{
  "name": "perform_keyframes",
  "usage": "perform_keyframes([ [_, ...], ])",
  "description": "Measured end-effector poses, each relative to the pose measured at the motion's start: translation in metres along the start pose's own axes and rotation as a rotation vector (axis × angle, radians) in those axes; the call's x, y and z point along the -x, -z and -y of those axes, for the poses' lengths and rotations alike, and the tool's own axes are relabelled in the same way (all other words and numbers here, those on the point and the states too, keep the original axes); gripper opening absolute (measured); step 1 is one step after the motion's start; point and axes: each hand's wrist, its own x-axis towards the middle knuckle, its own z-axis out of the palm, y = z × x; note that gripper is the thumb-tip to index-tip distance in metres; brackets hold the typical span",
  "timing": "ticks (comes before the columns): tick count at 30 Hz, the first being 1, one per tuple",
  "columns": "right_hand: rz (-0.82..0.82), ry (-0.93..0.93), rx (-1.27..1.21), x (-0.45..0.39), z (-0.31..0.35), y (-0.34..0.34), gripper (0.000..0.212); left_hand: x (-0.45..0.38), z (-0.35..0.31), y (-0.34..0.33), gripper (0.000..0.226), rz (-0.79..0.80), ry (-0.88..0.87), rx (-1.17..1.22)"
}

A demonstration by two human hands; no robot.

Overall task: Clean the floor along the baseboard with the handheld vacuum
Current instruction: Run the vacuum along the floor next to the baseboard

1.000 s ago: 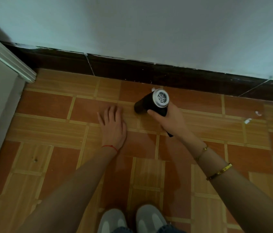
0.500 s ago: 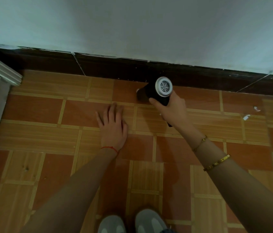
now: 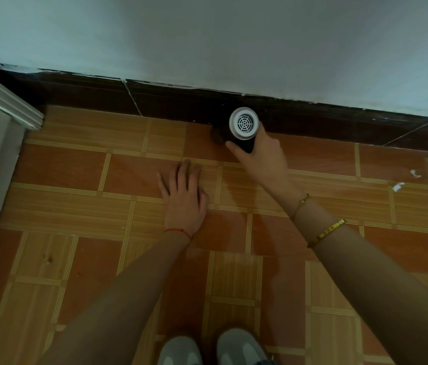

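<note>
Handheld vacuum (image 3: 243,129) gripped by right hand (image 3: 263,156) at baseboard (image 3: 155,104); left hand (image 3: 184,198) flat, open on floor (image 3: 76,201).

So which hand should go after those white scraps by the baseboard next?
Right. The right hand already grips the vacuum at the baseboard, nearer the white scraps; the left hand lies flat on the floor.

baseboard (image 3: 155,104) ahead, door frame (image 3: 5,101) left, open floor (image 3: 313,188) right

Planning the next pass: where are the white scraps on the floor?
In the head view, the white scraps lie at the far right, near the baseboard, right of the handheld vacuum.
</note>
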Motion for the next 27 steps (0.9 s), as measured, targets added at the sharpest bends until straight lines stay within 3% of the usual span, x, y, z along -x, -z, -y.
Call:
perform_keyframes([
  [9,-0.131,-0.163,-0.216,0.012,-0.021,0.009,0.066,0.000,-0.001,0.001,0.049,0.000,0.000,0.002],
  [14,0.006,-0.125,-0.186,0.007,-0.015,0.006,0.064,0.001,-0.001,0.001,0.049,-0.017,-0.007,0.014],
  [19,-0.119,-0.180,-0.193,0.011,-0.023,0.016,0.065,0.000,-0.001,0.001,0.049,0.006,0.000,0.002],
  [27,-0.179,-0.249,-0.287,0.018,-0.032,0.027,0.059,0.000,0.001,-0.001,0.050,0.015,-0.001,-0.011],
])
